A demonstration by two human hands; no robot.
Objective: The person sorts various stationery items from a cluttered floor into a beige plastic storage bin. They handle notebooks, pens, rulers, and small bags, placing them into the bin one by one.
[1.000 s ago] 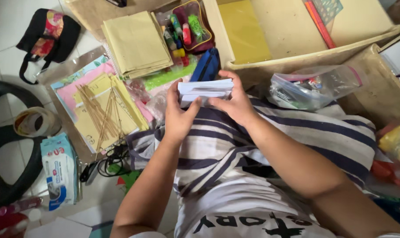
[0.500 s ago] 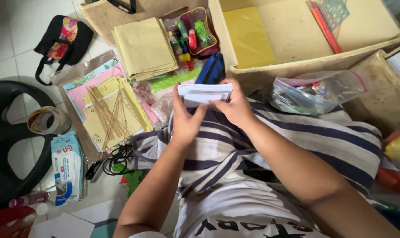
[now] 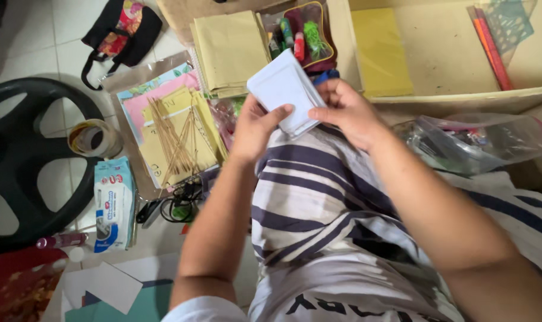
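Pretty cluttered floor here. It's white tile, and the person sits right on it with a striped cloth across the lap. Stuff is packed in on every side: a black wheel-like ring at the left edge, a roll of tape beside it, a pack of wet wipes below that, and a small black pouch up top. A pile of coloured paper with thin wooden sticks lies just left of the hands, and tan envelopes sit above that. A shallow cardboard box holding a yellow sheet runs along the top right, its front edge just behind the hands. A clear zip bag lies to the right.

Both hands hold a stack of white paper above the lap, tilted flat toward the camera. The left hand has its thumb across the lower face, fingers underneath. The right hand pinches the right edge, fingers curled closed around it.

Not much free space, really just the strip of lap under the hands.
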